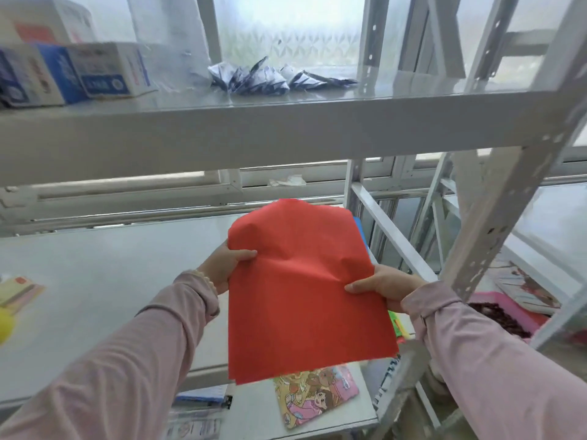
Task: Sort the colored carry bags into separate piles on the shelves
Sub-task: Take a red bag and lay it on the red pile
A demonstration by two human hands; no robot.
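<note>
A flat red carry bag (301, 293) is held up in front of the middle shelf (104, 281), tilted slightly. My left hand (224, 266) pinches its left edge with the thumb on top. My right hand (386, 285) grips its right edge. Behind the red bag's upper right corner a sliver of a blue bag (360, 231) shows on the shelf. A green and yellow item (397, 325) peeks out below my right hand; most of it is hidden.
The upper shelf (286, 122) holds white and blue boxes (95, 71) and several foil sachets (270, 79). A cartoon-printed packet (314, 395) lies on the lower shelf. A pink tray (508, 312) sits right of the slotted upright (508, 201). Notepads (19, 290) lie at far left.
</note>
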